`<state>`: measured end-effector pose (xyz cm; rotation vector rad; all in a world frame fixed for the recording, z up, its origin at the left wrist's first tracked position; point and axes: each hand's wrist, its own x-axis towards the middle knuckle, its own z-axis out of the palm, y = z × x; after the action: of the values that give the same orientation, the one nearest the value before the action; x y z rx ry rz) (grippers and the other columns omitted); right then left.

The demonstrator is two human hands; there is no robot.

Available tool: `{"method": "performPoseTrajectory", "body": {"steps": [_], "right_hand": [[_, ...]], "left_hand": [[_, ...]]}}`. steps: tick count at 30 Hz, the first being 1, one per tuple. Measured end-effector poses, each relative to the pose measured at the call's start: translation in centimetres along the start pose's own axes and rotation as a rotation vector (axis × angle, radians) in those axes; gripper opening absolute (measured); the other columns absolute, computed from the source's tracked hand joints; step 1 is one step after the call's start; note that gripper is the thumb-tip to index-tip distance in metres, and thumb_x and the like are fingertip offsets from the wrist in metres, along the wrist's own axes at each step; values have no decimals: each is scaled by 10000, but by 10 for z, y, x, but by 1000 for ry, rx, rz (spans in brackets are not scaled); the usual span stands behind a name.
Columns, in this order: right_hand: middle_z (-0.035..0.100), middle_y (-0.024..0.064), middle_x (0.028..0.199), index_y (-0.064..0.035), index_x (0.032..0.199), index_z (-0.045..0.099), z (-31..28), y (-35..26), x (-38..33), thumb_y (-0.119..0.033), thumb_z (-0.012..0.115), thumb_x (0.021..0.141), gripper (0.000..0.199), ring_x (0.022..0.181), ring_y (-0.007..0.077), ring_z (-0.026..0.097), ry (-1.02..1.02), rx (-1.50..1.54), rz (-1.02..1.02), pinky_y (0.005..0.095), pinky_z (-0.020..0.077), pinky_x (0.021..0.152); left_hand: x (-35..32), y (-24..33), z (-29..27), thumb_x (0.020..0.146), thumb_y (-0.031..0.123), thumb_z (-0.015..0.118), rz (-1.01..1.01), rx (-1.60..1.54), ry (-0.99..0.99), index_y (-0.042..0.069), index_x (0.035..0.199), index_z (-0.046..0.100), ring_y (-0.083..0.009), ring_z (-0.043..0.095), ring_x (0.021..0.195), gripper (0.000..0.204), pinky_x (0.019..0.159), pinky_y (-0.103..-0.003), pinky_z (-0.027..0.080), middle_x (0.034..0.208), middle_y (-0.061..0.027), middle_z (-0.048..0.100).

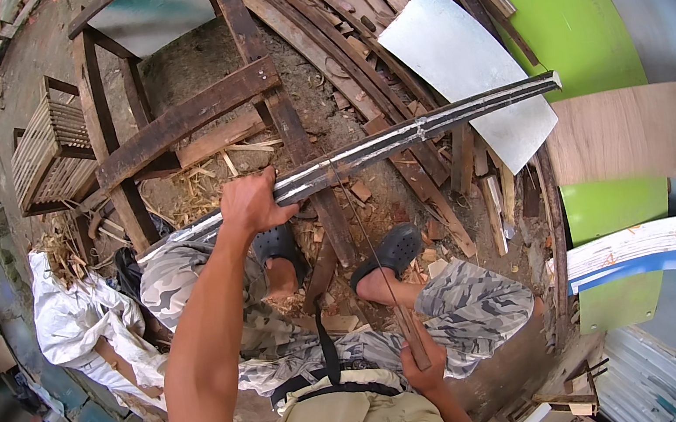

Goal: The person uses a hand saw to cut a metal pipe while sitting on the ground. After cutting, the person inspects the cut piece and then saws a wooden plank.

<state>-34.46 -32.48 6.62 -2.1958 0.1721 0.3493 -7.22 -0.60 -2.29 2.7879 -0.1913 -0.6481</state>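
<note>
**Sawing a long curved strip outdoors**

My left grip (253, 202) is clenched around a long, curved, dark wooden strip with pale scraped patches (397, 138), which runs across in front of me above my knees. My right grip (422, 358), near my waist, grasps the wooden handle of a thin-bladed saw (364, 238) whose blade reaches up to the strip. Beyond lie a wooden frame (182, 121), scattered planks (347, 42) and a grey metal sheet (466, 71).

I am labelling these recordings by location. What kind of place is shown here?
Probably an outdoor carpentry yard: wood offcuts lie on the dirt ground, an unfinished wooden frame stands nearby, and shavings are scattered about.
</note>
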Motion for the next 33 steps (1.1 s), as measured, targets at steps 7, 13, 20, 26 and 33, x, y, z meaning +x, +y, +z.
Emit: {"method": "performPoseTrajectory", "body": {"steps": [7,13,20,26,33], "right_hand": [[687,116,791,-35,1438,568,69,-27,192,-60,609,876,564,626,121,595,174,267,-102,303,512,616],[725,182,856,13,1433,555,46,-20,119,-53,626,862,579,688,196,695,193,135,-205,327,548,657],[738,258,1049,73,1412,544,20,15,30,15,628,835,585,891,286,767,144,113,-178,355,585,746],[640,83,746,-11,1432,575,57,14,115,-10,650,840,597,574,187,583,203,261,-174,301,519,599],[696,136,765,5,1407,590,18,-36,81,0,654,843,567,597,195,664,235,137,-277,314,534,608]], "left_hand": [[4,9,6,657,563,778,47,-11,25,28,997,668,-395,703,745,643,682,-489,551,764,-199,708],[4,-1,0,640,561,773,-10,15,21,24,1000,673,-381,698,722,654,673,-477,543,748,-184,702],[4,7,1,649,558,767,7,38,-20,7,1013,663,-388,706,720,668,671,-479,556,754,-205,708],[7,-1,2,659,537,741,9,20,75,18,979,682,-383,705,716,613,694,-486,553,733,-203,699],[11,-7,3,654,549,745,9,41,79,29,977,691,-377,713,782,614,715,-481,552,796,-196,719]]}}
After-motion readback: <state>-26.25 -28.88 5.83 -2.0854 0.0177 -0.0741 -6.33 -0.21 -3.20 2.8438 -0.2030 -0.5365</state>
